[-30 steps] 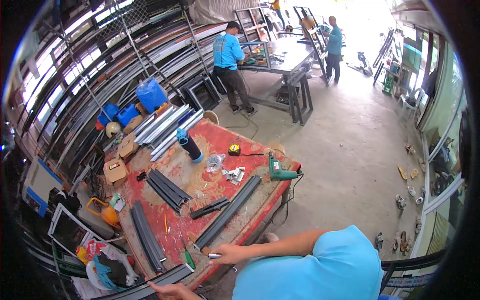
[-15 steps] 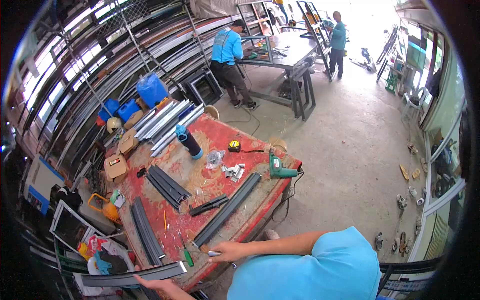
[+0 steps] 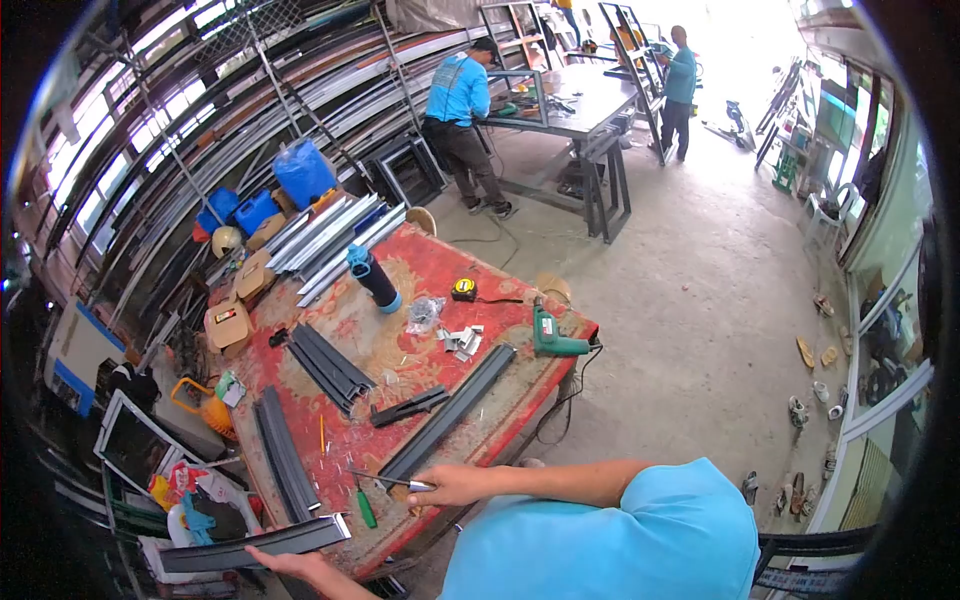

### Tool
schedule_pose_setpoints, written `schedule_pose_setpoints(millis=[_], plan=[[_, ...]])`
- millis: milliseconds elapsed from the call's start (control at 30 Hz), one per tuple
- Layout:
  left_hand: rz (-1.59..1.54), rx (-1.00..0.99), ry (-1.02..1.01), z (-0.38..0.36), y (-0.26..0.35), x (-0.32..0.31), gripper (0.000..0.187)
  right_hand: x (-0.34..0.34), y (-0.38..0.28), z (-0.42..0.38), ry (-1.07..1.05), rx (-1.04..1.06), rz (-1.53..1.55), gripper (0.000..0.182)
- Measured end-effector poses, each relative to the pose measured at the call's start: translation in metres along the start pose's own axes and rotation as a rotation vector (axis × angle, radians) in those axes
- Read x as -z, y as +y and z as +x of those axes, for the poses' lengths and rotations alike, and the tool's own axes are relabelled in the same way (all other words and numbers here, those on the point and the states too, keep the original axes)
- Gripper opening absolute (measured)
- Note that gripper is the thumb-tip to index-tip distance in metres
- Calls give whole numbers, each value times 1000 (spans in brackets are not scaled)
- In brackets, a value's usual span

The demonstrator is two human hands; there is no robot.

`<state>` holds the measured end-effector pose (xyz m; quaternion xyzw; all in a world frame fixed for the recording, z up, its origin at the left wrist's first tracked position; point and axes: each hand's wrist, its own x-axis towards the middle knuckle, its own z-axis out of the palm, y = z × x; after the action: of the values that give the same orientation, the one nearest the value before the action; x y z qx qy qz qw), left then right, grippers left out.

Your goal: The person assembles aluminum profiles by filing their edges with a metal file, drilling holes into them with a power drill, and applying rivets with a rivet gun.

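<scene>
My left hand [image 3: 290,562] grips a dark grey metal profile [image 3: 230,552] with a pale cut end, held level over the near left edge of the table. In my right hand [image 3: 452,485] is a screwdriver [image 3: 385,479], its thin shaft pointing left and most of its handle hidden by my fingers. A green-handled screwdriver [image 3: 366,508] lies on the table between my hands. Just beyond my right hand rests a long dark profile [image 3: 450,412]. More dark profiles [image 3: 285,455] lie side by side on the left.
The red-patterned table [image 3: 400,255] carries a green drill [image 3: 556,338], a yellow tape measure [image 3: 464,290], a dark bottle [image 3: 375,280], small metal pieces [image 3: 462,341] and a pencil [image 3: 322,434]. Two people [image 3: 458,100] [image 3: 680,92] stand near a farther worktable [image 3: 590,100]. Footwear lies along the right.
The screwdriver in my right hand now points left with its shaft in plain view. My left hand and its profile have shifted slightly left and up. The view has turned a little.
</scene>
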<state>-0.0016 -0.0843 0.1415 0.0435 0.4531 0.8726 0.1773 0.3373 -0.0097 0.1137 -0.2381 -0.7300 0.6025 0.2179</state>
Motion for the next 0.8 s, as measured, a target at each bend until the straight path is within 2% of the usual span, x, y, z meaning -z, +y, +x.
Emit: schedule_pose_setpoints(millis=[67,167,200,233,267,300,333,367,433,467,500,533,567,633,700,767,800], plan=[[-45,103,-82,5,-3,2,62,4,-6,-4,16,0,-64,40],[5,54,-21,-12,-5,-24,64,14,-15,-11,33,-39,-237,40],[-34,144,-137,-11,-3,-22,64,16,-12,-11,65,-60,-250,40],[42,123,-110,-12,-3,-27,63,14,-10,-11,79,-80,-257,40],[-14,200,-212,7,-6,-20,54,13,-14,-15,151,-19,-272,40],[43,215,-109,-2,4,-35,47,12,-18,-19,208,43,-278,39],[-58,304,-287,6,7,-30,41,11,-18,-19,202,22,-227,40],[-121,334,-254,-11,22,-49,38,7,-16,-17,187,2,-181,43],[-253,499,-102,12,25,-47,34,-4,-9,-20,265,125,-151,47],[-206,477,-78,20,26,-39,34,-4,-19,-22,202,44,-85,52],[-481,500,-310,37,19,-19,35,-1,-35,-24,144,-38,-31,58],[-556,579,-384,45,19,-7,36,-3,-43,-24,59,-26,-27,58],[-626,664,-474,51,22,-1,36,-6,-49,-26,81,-90,2,58],[-639,779,-489,53,22,5,38,-9,-43,-26,80,-159,27,58],[-734,777,-271,52,27,9,40,-14,-41,-24,80,-155,27,60],[-739,733,-285,57,28,17,44,-20,-40,-18,57,-127,39,58],[-731,711,-225,55,31,18,45,-22,-43,-17,47,-150,52,56]])
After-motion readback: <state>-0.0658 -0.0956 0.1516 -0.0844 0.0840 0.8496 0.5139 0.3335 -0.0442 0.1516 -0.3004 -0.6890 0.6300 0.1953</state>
